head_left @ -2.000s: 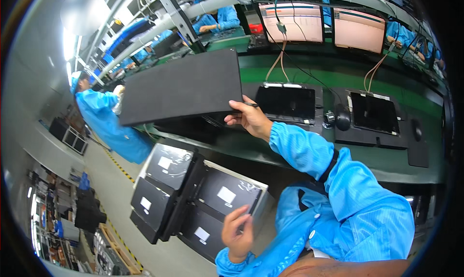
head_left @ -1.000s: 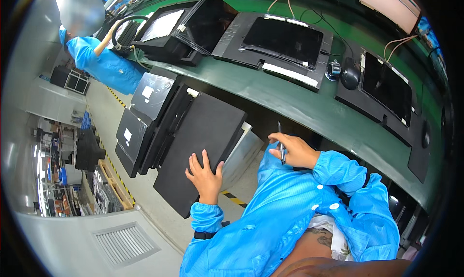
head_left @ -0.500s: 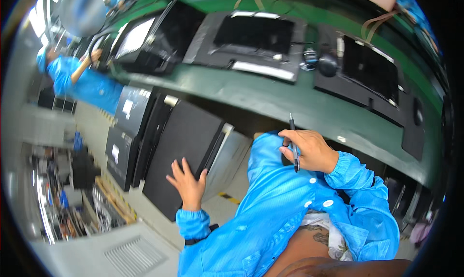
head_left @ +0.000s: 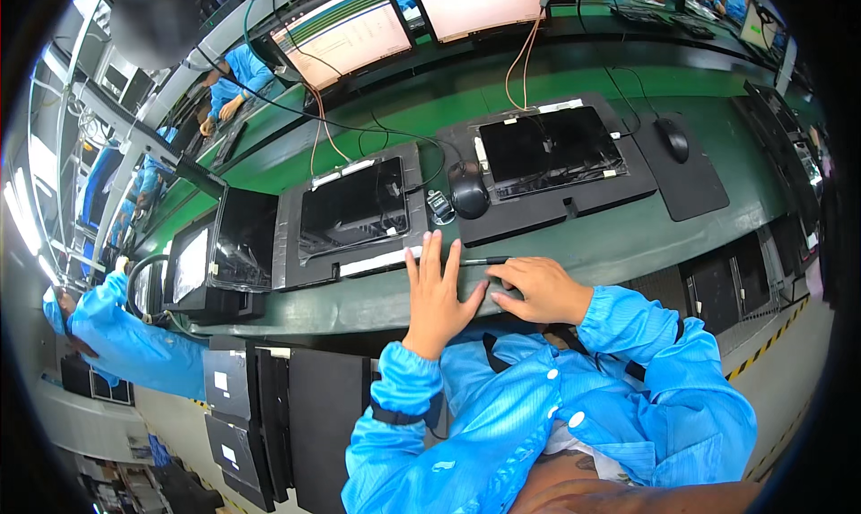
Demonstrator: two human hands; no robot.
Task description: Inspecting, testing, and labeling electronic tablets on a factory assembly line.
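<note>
My left hand [head_left: 437, 300] lies palm down at the front edge of the green bench [head_left: 368, 312], its fingers stretched out and apart. Its fingertips reach beside the white strip [head_left: 372, 262] on the front of a dark padded holder. Close on its right, my right hand [head_left: 545, 291] is closed round a black pen [head_left: 484, 261], which points left toward the left fingers. Beyond the left hand, a black display panel [head_left: 354, 207] rests in the left holder. A second panel [head_left: 549, 151] sits in the holder [head_left: 569, 207] farther right.
Between the holders are a black mouse [head_left: 468, 191] and a small device [head_left: 440, 207]. Another mouse [head_left: 671, 140] lies on a dark mat [head_left: 686, 187]. Monitors [head_left: 345, 34] stand behind, with cables hanging down. Black cases [head_left: 327, 424] stand low left. A co-worker [head_left: 134, 335] is at far left.
My view has swung toward the bench. My left hand has gone from over the black case to the bench edge. My right hand, still with the pen, has come down beside it.
</note>
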